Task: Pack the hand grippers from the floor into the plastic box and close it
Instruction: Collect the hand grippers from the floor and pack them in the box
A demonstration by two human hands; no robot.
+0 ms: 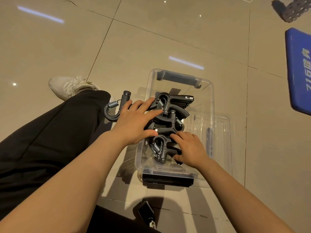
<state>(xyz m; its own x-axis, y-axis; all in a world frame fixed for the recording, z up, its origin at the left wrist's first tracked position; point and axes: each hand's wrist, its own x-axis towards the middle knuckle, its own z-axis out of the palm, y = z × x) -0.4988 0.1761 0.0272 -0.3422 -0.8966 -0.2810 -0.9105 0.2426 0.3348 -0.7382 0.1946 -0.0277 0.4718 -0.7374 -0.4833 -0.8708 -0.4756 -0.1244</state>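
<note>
Fingers (151, 102) flat on boxed hand grippers (170, 113)

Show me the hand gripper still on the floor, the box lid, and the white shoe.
hand gripper on the floor (112, 105), head view, on its coil spring.
box lid (223, 132), head view, clear top panel.
white shoe (67, 86), head view, mesh upper.

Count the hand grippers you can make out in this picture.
4: three piled inside the plastic box, far, middle, near; one outside, left. Others may be hidden.
</note>
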